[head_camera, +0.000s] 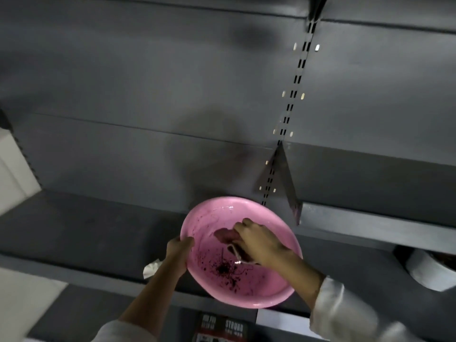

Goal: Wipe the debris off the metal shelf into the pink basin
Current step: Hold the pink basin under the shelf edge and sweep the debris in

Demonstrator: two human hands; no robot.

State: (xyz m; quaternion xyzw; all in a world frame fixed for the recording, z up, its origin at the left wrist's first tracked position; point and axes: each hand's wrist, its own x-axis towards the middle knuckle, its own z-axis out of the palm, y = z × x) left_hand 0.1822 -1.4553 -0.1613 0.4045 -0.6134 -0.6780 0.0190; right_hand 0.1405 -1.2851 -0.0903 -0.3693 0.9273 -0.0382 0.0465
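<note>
Left hand [178,255] grips basin [209,218] rim; right hand [259,240] clutches rag [225,236] inside. Best: shake rag low over debris [225,269], keep basin level against shelf [86,230] edge.

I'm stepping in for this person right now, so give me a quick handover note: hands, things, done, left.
Left hand grips the pink basin by its near-left rim, holding it at the metal shelf edge.
Right hand is inside the basin, closed on a cloth.
Done: dark debris lies in the basin bottom.
Left: whether the shelf is fully clean cannot be told; check it.
</note>
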